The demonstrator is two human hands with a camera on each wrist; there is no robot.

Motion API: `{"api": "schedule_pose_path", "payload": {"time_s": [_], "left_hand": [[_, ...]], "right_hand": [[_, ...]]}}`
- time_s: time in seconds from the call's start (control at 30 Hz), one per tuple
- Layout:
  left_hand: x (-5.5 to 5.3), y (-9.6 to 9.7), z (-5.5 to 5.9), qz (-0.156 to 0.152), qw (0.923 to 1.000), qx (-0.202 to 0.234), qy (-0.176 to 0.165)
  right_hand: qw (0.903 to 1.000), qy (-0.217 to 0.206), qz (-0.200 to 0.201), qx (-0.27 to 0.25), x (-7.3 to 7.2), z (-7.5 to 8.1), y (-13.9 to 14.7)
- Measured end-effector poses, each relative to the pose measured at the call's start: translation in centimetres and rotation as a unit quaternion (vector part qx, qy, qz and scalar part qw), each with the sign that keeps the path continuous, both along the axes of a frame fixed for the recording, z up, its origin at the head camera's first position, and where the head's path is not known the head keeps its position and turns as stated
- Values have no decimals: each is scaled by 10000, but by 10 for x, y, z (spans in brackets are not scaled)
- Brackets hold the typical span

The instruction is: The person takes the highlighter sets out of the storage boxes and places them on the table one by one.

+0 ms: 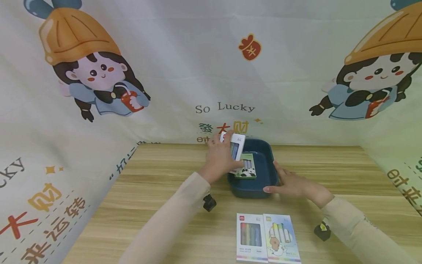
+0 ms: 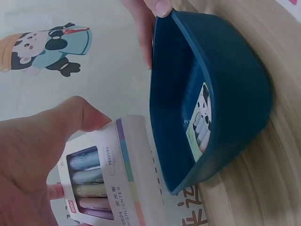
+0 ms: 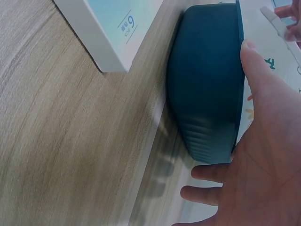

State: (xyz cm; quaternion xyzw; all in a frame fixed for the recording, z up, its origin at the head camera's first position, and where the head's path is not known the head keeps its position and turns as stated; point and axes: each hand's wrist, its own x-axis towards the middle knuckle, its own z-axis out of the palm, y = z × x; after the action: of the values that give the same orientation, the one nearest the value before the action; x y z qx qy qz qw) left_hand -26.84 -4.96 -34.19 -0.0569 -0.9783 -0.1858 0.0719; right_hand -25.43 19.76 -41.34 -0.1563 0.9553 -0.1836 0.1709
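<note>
In the head view my left hand [image 1: 219, 156] grips a white box of highlighters [image 1: 238, 143] by its edges, tilted above the left side of a dark blue plastic bin [image 1: 268, 161]. Pastel highlighters show through the window of that highlighter box [image 2: 91, 183] in the left wrist view. A green panda-printed marker box [image 1: 249, 174] lies inside the bin. My right hand [image 1: 293, 183] touches the bin's right side. Its thumb rests on the rim and its fingers extend along the outer wall, as the right wrist view shows.
Nearer me, two white boxes lie side by side on the wood-grain table [image 1: 148, 205]: a windowed marker box [image 1: 250, 253] and a box with a cartoon animal print [image 1: 280, 234]. Behind the table hangs a printed cloth [image 1: 184, 66].
</note>
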Motion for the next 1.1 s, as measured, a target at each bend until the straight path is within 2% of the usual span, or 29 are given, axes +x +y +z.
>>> {"api": "schedule_pose_path", "payload": {"time_s": [0.3,0.7,1.1], "left_hand": [[9,-8,0,125,9998,-3,129],[20,-19,-5,301,9995,28,-111],[29,-26,-4,279,9996,-85,-51]], "right_hand": [[10000,22,-7,-16,-1,0,0],[10000,37,-18,-15,-1,-2,0],[10000,50,-43,26,-1,-1,-1]]}}
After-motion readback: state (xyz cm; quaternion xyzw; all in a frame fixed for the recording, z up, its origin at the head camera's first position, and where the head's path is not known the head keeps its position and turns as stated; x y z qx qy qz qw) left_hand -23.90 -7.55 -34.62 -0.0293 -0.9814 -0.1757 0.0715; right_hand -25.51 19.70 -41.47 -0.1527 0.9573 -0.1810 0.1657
